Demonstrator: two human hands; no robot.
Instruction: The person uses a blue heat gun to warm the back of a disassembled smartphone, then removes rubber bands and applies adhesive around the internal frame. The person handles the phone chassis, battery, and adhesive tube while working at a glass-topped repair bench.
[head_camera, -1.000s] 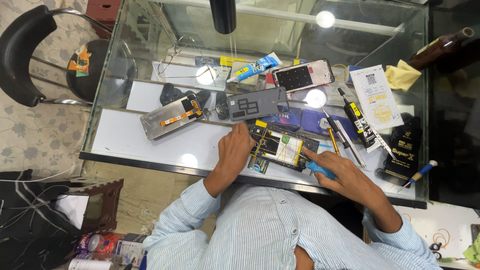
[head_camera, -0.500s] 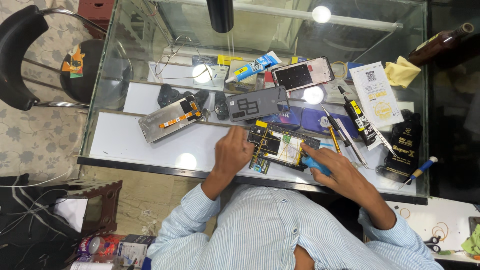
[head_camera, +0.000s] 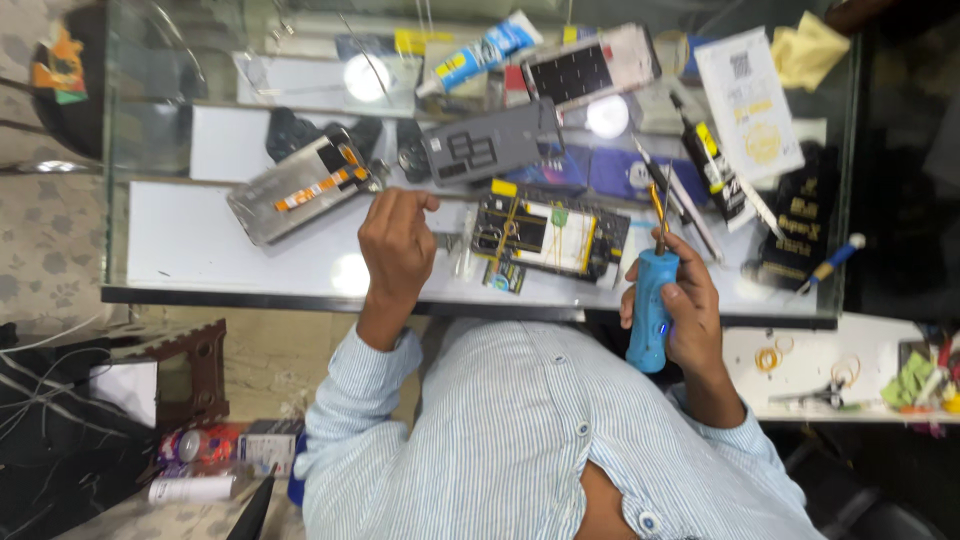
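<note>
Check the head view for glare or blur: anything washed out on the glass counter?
Head view: three round lamp reflections burn out spots on the glass counter, one near the white glue tube, one beside the grey phone back, one by the left hand. The opened phone and blue electric screwdriver in the right hand read sharp; edges bend slightly.

The blue electric screwdriver (head_camera: 651, 312) stands roughly upright at the near edge of the glass surface (head_camera: 200, 245), its thin metal bit pointing away toward the far side. Just left of it lies the opened phone (head_camera: 548, 235), flat, back cover off, showing a dark board, a pale battery and yellow ribbon cables, possibly loose.
</note>
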